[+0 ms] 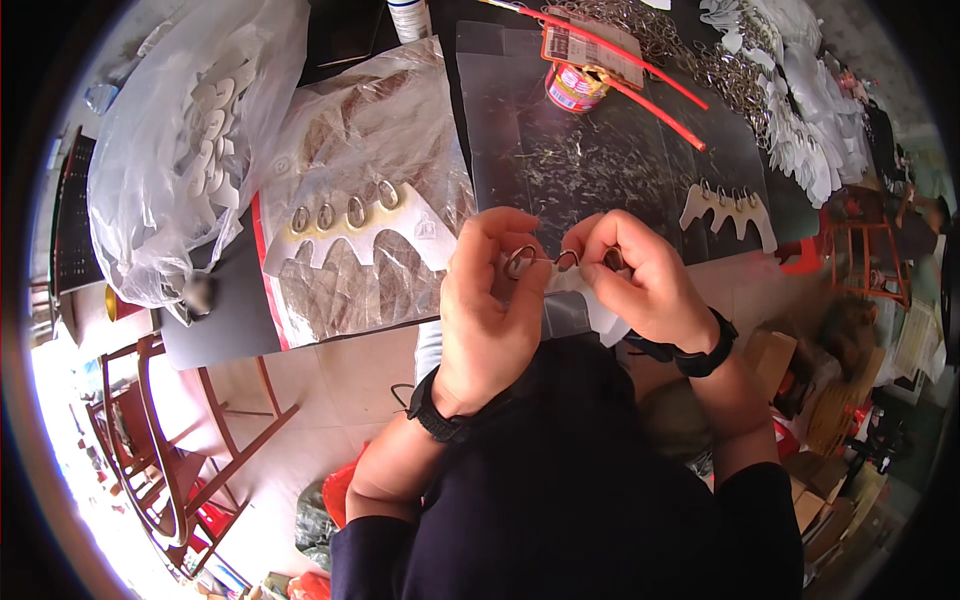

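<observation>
Close to my body, over the table's front edge, both hands are closed and near each other. My left hand pinches an oval metal ring between thumb and fingers. My right hand grips a white scalloped piece, which hangs below its fingers; more metal rings show at its fingertips. Whether the left hand's ring is joined to this piece is hidden by the fingers. To the left, a similar white piece lies on a plastic-wrapped brown sheet, with several rings along its upper edge and yellowish marks around them.
A small can stands at the back, with red sticks by it. Metal rings and white pieces are heaped back right. Another ringed piece lies right. A plastic bag covers the left; a wooden chair stands below.
</observation>
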Motion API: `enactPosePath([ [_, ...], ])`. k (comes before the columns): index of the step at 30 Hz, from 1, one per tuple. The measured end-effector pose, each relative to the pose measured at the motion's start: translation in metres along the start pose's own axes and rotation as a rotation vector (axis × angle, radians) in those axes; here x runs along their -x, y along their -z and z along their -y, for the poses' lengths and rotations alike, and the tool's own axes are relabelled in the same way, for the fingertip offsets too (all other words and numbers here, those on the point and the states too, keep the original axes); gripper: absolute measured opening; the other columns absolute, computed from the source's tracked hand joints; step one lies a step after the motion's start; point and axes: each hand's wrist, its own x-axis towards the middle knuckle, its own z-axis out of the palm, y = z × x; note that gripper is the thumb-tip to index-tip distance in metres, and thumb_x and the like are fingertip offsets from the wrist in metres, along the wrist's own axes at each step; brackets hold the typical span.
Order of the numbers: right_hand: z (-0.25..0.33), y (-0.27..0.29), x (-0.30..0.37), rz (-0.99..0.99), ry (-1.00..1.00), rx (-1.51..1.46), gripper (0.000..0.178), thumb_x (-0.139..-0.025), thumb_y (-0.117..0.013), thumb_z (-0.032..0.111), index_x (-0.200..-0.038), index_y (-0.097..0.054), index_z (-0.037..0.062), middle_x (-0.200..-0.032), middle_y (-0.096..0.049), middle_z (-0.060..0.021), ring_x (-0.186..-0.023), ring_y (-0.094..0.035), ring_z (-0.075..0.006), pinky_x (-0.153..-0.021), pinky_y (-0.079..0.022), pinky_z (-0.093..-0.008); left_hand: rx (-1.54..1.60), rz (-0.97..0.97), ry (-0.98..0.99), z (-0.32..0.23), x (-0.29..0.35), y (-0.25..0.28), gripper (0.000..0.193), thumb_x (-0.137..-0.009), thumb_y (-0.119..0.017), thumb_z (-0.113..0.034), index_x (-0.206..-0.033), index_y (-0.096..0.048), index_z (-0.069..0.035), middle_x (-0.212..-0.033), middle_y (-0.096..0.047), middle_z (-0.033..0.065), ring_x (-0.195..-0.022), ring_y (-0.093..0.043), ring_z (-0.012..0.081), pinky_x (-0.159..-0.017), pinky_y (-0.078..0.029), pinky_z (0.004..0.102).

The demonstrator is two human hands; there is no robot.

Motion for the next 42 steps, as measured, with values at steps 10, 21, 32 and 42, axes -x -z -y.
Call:
enactPosePath([
  [10, -0.012, -0.006, -0.008, -0.160, 0.221, 0.091, 0.021, -0.078, -0.054, -0.009, -0.086, -0.039, 0.0041, -0.084, -0.054, -0.0046, -0.073, -0.049, -0.0060, -0.061, -0.043, -0.0215, 0.226, -0.075, 0.056, 0.007, -0.003, -0.007, 0.031, -0.082, -0.054, 0.009, -0.108, -0.043, -0.004, -0.092, -0.057, 0.0063, -0.082, -0.053, 0.0086, -0.071, -0.043, 0.0207],
  [21, 0.000, 0.002, -0.009, -0.053, -0.066, -0.202, 0.018, -0.079, -0.053, -0.007, -0.082, -0.041, 0.0062, -0.083, -0.054, -0.0013, -0.072, -0.047, -0.0027, -0.060, -0.040, -0.0191, 0.508, -0.008, 0.236, 0.012, -0.010, -0.001, 0.030, -0.082, -0.053, 0.011, -0.103, -0.042, -0.007, -0.088, -0.057, 0.0042, -0.076, -0.051, 0.0070, -0.065, -0.043, 0.0199],
  [32, 0.005, 0.014, -0.011, 0.031, 0.029, 0.100, 0.016, -0.079, -0.060, -0.002, -0.091, -0.052, 0.0041, -0.085, -0.054, 0.0012, -0.073, -0.046, -0.0042, -0.061, -0.040, -0.0205, 0.556, -0.012, 0.250, 0.014, -0.008, 0.003, 0.028, -0.083, -0.055, 0.008, -0.103, -0.043, -0.007, -0.089, -0.058, 0.0048, -0.078, -0.054, 0.0087, -0.068, -0.044, 0.0224],
  [42, 0.004, 0.014, -0.013, 0.081, 0.067, 0.023, 0.018, -0.082, -0.061, 0.005, -0.099, -0.055, 0.0031, -0.088, -0.055, 0.0008, -0.077, -0.048, -0.0067, -0.069, -0.042, -0.0222, 0.514, -0.025, 0.157, 0.012, -0.006, 0.003, 0.027, -0.084, -0.055, 0.008, -0.103, -0.043, -0.007, -0.091, -0.058, 0.0049, -0.079, -0.054, 0.0079, -0.068, -0.044, 0.0208],
])
